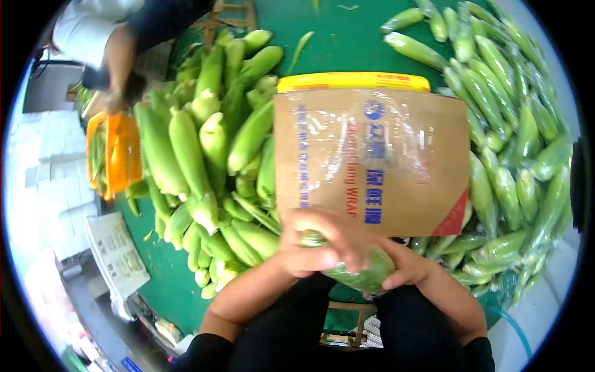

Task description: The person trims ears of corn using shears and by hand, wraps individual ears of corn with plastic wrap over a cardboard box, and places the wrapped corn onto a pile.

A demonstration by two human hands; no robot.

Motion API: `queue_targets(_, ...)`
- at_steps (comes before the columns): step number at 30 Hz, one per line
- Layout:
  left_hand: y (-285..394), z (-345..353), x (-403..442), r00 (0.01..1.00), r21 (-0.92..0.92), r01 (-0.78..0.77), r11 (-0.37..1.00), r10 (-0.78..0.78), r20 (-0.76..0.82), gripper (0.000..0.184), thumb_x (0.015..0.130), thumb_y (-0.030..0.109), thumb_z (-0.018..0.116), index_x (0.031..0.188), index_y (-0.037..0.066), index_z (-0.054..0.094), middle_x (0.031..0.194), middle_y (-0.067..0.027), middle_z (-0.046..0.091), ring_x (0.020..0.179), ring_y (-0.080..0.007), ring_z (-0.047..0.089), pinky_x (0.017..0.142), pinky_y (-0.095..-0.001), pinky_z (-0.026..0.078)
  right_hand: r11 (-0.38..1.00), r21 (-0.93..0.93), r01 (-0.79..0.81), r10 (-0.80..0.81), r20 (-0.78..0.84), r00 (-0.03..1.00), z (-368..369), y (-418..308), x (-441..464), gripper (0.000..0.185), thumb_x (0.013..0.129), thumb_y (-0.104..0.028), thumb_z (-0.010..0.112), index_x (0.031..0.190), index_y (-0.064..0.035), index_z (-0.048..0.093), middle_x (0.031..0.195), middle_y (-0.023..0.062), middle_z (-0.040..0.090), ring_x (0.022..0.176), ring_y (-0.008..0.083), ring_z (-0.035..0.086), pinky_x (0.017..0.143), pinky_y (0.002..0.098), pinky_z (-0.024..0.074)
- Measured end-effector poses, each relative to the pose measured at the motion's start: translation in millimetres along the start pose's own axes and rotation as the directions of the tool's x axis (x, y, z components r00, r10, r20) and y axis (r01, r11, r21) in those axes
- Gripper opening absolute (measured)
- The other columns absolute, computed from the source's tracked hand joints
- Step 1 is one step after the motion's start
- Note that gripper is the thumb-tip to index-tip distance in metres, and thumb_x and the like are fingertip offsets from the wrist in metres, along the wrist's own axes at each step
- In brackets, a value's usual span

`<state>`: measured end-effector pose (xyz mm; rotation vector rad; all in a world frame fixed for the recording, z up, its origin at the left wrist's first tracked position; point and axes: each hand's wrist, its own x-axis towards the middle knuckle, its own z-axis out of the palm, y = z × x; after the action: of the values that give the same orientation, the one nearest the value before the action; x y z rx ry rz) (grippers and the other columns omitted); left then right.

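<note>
Between my two hands, low in the middle of the view, is a green corn ear (362,273) in shiny plastic film. My left hand (316,242) has its fingers curled over the upper left end of it. My right hand (406,263) grips its right side, thumb near the lower edge. Just beyond the hands stands a cardboard box (372,161) with film over its top. A yellow film box (353,81) lies along its far edge. Unwrapped corn (189,146) is heaped on the left, and film-wrapped corn (496,118) on the right.
Green floor (341,49) lies beyond the box. At the left are an orange basket (123,149) and a white crate (116,251). Another person's arm (119,59) reaches near the basket. A wooden stool (232,11) stands at the top, and a hose (511,322) at the lower right.
</note>
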<state>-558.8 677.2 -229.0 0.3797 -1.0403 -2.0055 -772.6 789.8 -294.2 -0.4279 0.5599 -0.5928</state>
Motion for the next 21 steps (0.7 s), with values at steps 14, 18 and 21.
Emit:
queue_targets(14,102.4,-176.7,-45.5,0.660,0.124,0.661,-0.740,0.496,-0.564,0.113,0.072,0.048,0.088,0.157,0.004,0.029,0.154,-0.0185,0.043,0.139,-0.0359,0.042,0.110,-0.0531,0.038,-0.119,-0.839,-0.531,0.319,-0.538,0.780,-93.1,-62.6,-178.5,0.063,0.075,-0.058,0.078,0.125,-0.0198,0.072,0.112,0.0165,0.071,0.103,0.0366,0.068,0.090,0.0459,0.0535)
queue_targets(18,105.5,-171.3,-41.0,0.695,0.391,0.710,-0.586,0.495,-0.521,0.100,0.065,0.003,0.081,0.154,0.003,0.036,0.142,-0.0270,0.050,0.125,-0.0420,0.052,0.108,-0.0528,0.041,-0.101,-0.855,-0.508,-0.192,-0.484,0.854,-72.7,-68.6,-132.8,0.035,0.086,-0.042,0.072,0.084,-0.0070,0.070,0.086,0.0167,0.066,0.083,0.0377,0.065,0.073,0.0506,0.0501)
queue_targets(21,116.4,-141.9,-42.8,0.655,0.811,0.571,0.123,0.528,-0.541,0.092,0.070,-0.011,0.068,0.155,0.002,0.038,0.136,-0.0219,0.058,0.124,-0.0297,0.059,0.104,-0.0406,0.051,-0.007,-0.701,-0.713,-0.625,-0.553,0.550,-71.3,-71.9,-82.3,0.046,0.090,-0.047,0.069,0.072,-0.0051,0.061,0.074,0.0152,0.062,0.073,0.0372,0.064,0.062,0.0501,0.0481)
